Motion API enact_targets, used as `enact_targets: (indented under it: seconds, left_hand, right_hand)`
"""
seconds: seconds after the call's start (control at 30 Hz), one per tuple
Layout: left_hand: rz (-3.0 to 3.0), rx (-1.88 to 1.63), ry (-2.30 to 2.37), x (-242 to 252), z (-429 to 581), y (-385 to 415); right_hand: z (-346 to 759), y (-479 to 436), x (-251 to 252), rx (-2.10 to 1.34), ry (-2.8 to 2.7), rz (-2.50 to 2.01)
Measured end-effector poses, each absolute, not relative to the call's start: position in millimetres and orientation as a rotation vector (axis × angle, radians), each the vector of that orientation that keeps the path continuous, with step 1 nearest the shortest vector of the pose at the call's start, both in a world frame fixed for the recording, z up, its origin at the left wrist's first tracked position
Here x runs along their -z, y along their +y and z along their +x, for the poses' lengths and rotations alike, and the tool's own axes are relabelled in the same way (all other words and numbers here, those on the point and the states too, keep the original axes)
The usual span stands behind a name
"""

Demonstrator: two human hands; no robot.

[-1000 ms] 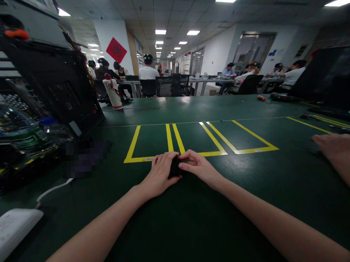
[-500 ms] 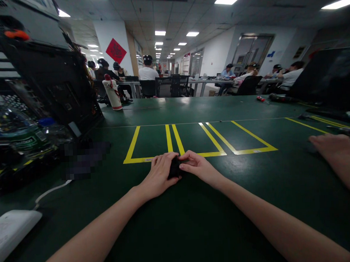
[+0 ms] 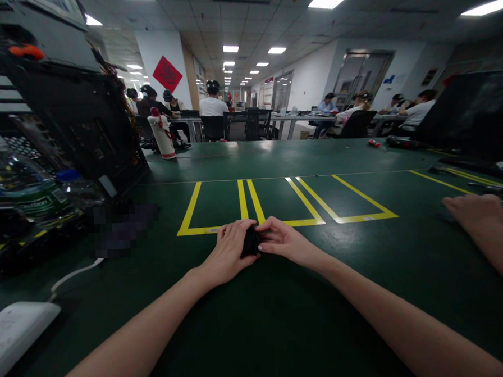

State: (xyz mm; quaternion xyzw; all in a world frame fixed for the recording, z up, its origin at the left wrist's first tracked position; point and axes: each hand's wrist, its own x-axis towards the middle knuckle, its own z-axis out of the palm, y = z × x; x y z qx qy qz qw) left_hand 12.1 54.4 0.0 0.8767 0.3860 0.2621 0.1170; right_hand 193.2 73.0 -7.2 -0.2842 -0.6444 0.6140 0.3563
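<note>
Both my hands rest on the dark green table [image 3: 284,322], just in front of yellow tape boxes [image 3: 286,201]. Between them they grip a small black object [image 3: 251,242] that I cannot identify. My left hand [image 3: 227,254] curls round its left side, thumb below. My right hand [image 3: 286,243] pinches its right side with thumb and fingertips. Most of the object is hidden by the fingers.
A black open computer chassis [image 3: 79,124] and plastic bottles [image 3: 19,184] crowd the left. A white device [image 3: 18,333] with a cable lies near left. A white bottle [image 3: 162,134] stands farther back. Another person's hand [image 3: 476,213] rests at the right. People sit at distant desks.
My hands have stayed almost still on the black object. The other person's hand at the right has drawn slightly away toward the right.
</note>
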Motion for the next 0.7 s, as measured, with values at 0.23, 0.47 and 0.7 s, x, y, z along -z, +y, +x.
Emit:
enact_targets:
  seconds: [0.23,0.47,0.7]
  left_hand:
    - [2.568,-0.783,1.122,0.9,12.1,54.7]
    - [2.559,-0.814,1.145,7.4,12.9,58.0]
    - [2.564,-0.809,1.130,4.9,12.0,56.7]
  right_hand:
    - [188.5,74.3,8.8,-1.465,-1.641,-0.811]
    - [191.7,73.8,9.0,-1.525,-1.682,-0.827]
    - [192.0,75.5,11.7,-1.483,-1.675,-0.813]
